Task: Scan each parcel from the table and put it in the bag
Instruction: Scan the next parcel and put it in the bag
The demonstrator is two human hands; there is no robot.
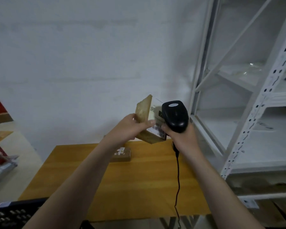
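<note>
A small cardboard parcel (144, 109) wrapped in clear tape, with a white barcode label on one side, is held up above the far edge of the wooden table (139, 179). My left hand (130, 127) grips it from the left, thumb on the label. My right hand (182, 138) grips a black barcode scanner (175, 115), whose head sits right against the label. A black cable hangs from the scanner down across the table. A second small cardboard parcel (122, 154) lies on the table behind my left forearm, partly hidden.
A white metal shelving rack (248, 113) stands close on the right. A black plastic crate (12, 212) sits at the lower left. Boxes and packages lie on the floor at the far left (0, 156). A white wall is behind the table.
</note>
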